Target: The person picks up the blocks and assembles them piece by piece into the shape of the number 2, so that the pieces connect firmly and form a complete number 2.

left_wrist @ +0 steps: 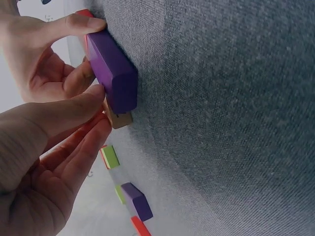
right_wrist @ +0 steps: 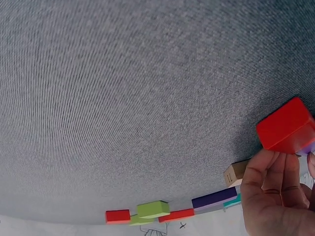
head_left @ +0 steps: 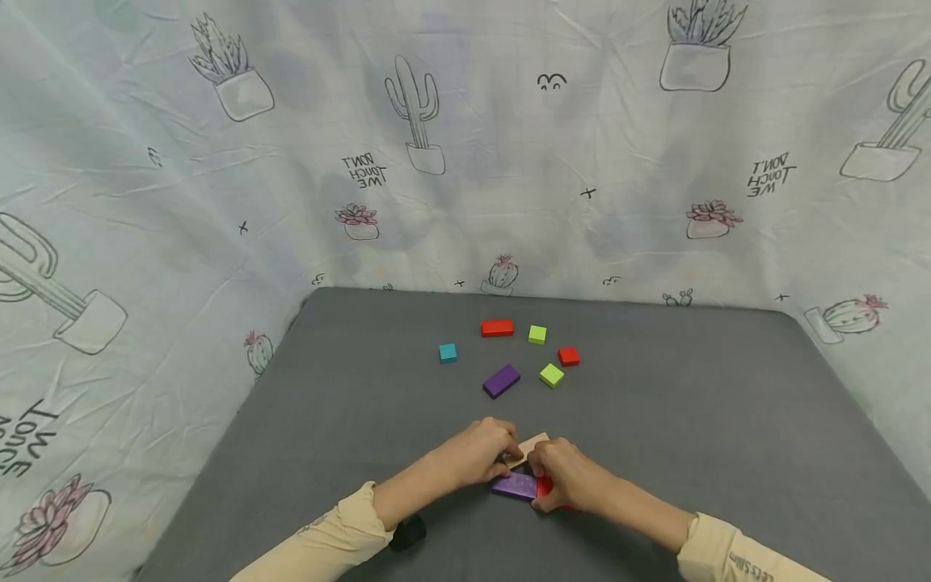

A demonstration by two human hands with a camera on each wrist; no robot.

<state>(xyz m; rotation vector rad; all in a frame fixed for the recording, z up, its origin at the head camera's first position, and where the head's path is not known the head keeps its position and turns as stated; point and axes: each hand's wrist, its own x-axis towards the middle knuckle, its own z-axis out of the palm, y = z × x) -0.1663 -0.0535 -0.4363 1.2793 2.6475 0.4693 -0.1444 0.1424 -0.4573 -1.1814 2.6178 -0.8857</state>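
Observation:
In the head view, a purple block (head_left: 515,486) and a red block (head_left: 543,486) lie end to end near the front of the table, with a wooden block (head_left: 529,447) just beyond them. My left hand (head_left: 476,453) pinches the left end of the wooden block, its thumb tip right at the edge of the purple block (left_wrist: 113,73). My right hand (head_left: 575,475) grips the red block (right_wrist: 288,128) between thumb and curled fingers, covering part of it. Seen from the left wrist, the wooden block (left_wrist: 120,119) lies behind the purple one.
Farther back lie another purple block (head_left: 502,381), a blue block (head_left: 447,353), a long red block (head_left: 498,328), a small red block (head_left: 569,356) and two green blocks (head_left: 551,375). A dark object (head_left: 408,533) shows under my left forearm. A printed curtain (head_left: 465,162) borders the grey table (head_left: 349,380).

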